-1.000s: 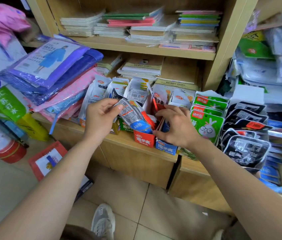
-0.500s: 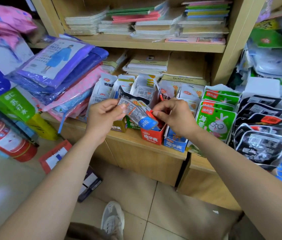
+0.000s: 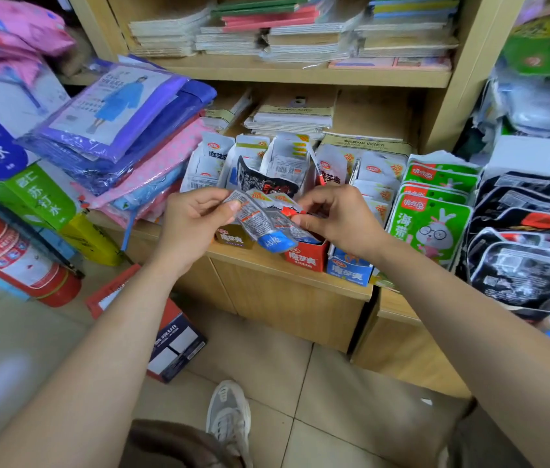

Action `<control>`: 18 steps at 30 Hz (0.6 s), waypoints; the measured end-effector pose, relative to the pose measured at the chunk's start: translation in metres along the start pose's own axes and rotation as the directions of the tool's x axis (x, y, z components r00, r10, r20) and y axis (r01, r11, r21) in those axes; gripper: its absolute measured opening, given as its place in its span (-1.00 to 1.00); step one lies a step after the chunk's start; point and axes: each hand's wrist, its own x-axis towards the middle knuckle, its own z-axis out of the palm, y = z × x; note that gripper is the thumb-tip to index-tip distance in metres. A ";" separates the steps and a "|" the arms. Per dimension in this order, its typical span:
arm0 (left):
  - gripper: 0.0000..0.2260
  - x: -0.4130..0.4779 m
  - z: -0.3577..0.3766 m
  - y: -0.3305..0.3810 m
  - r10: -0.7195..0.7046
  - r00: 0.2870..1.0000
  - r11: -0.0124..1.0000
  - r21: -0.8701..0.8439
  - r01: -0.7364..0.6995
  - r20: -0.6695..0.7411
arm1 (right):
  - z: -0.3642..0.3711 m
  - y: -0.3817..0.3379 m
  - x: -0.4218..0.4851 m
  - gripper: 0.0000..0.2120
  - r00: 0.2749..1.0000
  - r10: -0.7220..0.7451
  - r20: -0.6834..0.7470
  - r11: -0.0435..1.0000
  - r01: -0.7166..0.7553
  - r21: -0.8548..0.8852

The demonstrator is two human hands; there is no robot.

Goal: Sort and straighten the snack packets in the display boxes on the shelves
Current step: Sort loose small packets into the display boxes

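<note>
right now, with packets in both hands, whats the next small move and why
Probably draw the red-tipped packet out with the right hand and drop it into the red box below; the left hand pinches blue-ended packets, so the red one looks misplaced.

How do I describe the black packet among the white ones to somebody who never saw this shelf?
Find the lower wooden shelf with its row of small boxes. Just behind the left hand and right hand, one packet leans; it alone is black among white neighbours.
</note>
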 end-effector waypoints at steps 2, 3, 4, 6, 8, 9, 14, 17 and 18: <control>-0.78 -0.001 0.000 -0.001 0.001 1.000 1.000 0.017 -0.001 -0.004 | 0.001 0.001 0.002 -0.89 1.000 0.007 -0.023 1.000 -0.008 -0.018; -0.76 -0.001 -0.001 -0.001 -0.001 1.000 1.000 0.029 0.001 -0.008 | 0.001 0.000 0.003 -0.89 0.999 0.016 -0.030 1.000 -0.017 -0.019; -0.76 -0.001 -0.002 -0.001 0.001 1.000 0.999 0.054 0.000 -0.010 | 0.001 0.000 0.003 -0.86 0.999 0.025 -0.034 1.000 -0.026 -0.017; -0.78 -0.001 -0.004 -0.004 0.018 1.000 0.993 0.115 -0.017 -0.009 | 0.001 0.001 0.003 -0.81 0.998 0.042 -0.039 0.999 -0.043 -0.010; -0.78 0.000 -0.005 -0.006 0.014 1.000 0.990 0.143 -0.012 -0.017 | -0.001 0.003 0.004 -0.82 0.997 0.053 -0.055 0.999 -0.053 -0.011; -0.79 0.000 -0.005 -0.007 -0.003 1.000 0.990 0.140 0.006 -0.025 | -0.002 0.005 0.004 -0.83 0.996 0.057 -0.067 0.998 -0.057 -0.008; -0.80 -0.002 0.000 -0.007 -0.033 0.999 0.991 0.128 0.029 0.031 | -0.009 0.010 0.004 -0.81 0.994 0.076 -0.078 0.996 -0.072 0.055; -0.85 -0.003 0.007 -0.005 0.065 0.997 0.985 0.156 -0.072 0.052 | -0.010 0.013 0.004 -0.82 0.995 0.086 -0.056 0.988 -0.078 0.132; -0.84 -0.003 0.009 -0.004 0.127 0.990 0.972 0.193 -0.135 0.054 | -0.010 0.014 0.005 -0.84 0.994 0.091 -0.056 0.985 -0.081 0.154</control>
